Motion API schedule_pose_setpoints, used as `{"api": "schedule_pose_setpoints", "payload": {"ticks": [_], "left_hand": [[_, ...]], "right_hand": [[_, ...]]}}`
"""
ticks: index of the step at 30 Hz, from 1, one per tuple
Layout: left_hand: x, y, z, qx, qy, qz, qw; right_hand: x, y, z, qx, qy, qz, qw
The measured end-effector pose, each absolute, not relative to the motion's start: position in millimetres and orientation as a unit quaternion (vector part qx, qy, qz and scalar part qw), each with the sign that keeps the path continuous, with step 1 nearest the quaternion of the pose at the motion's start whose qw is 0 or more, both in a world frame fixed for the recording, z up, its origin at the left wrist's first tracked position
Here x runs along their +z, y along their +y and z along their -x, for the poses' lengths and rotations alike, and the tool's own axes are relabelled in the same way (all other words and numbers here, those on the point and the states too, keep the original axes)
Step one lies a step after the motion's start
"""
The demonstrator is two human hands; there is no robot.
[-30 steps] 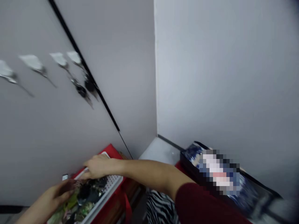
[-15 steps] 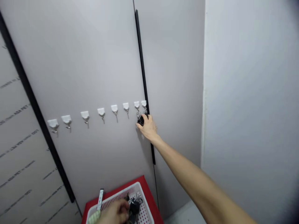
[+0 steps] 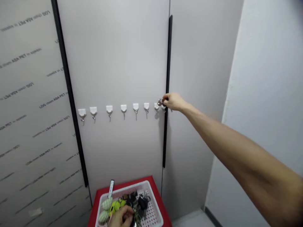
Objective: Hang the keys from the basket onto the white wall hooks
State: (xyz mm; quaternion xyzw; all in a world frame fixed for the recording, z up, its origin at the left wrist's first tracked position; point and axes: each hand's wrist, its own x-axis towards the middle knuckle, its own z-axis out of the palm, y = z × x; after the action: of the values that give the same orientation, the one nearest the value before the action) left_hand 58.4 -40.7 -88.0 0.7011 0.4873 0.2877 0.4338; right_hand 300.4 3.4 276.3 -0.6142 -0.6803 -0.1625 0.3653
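Up at the right end of a row of white hooks (image 3: 123,108), my right hand (image 3: 174,101) pinches a keychain (image 3: 160,101) with a shiny ring and a dark part. It is in front of the last two hooks, and I cannot tell whether it touches them. Low in the view, my left hand (image 3: 121,217) is over a white basket (image 3: 155,205), its fingers curled closed beside metal keys (image 3: 136,217). What those fingers grip is hidden. Dark key fobs (image 3: 143,201), yellow-green keychains (image 3: 116,205) and pale green striped pieces (image 3: 107,203) lie in the basket.
The basket stands on a red surface (image 3: 165,217) against the cabinet door (image 3: 118,63). Long black handles (image 3: 168,69) run down the door edges. A white strip with a black end (image 3: 111,188) leans at the basket's rear rim. A pale wall (image 3: 265,78) rises on the right.
My right hand has risen from below the last two hooks to their height, with the keychain in its fingers. The view has shifted, showing more of the basket. My left hand stays over the basket.
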Motion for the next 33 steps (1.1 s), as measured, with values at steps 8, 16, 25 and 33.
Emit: {"api": "schedule_pose_setpoints", "payload": {"ticks": [8, 16, 25, 33], "left_hand": [[-74, -52, -49, 0.374, 0.479, -0.612, 0.506], [-81, -46, -47, 0.402, 0.452, -0.571, 0.555], [-60, -46, -51, 0.379, 0.480, -0.524, 0.592], [85, -9, -54, 0.386, 0.323, -0.586, 0.635]], "right_hand": [[145, -14, -241, 0.108, -0.775, 0.512, 0.354], [-32, -29, -222, 0.304, -0.738, 0.513, 0.316], [-52, -40, -201, 0.390, -0.662, 0.535, 0.351], [78, -5, -175, 0.612, -0.572, 0.319, 0.443]]}}
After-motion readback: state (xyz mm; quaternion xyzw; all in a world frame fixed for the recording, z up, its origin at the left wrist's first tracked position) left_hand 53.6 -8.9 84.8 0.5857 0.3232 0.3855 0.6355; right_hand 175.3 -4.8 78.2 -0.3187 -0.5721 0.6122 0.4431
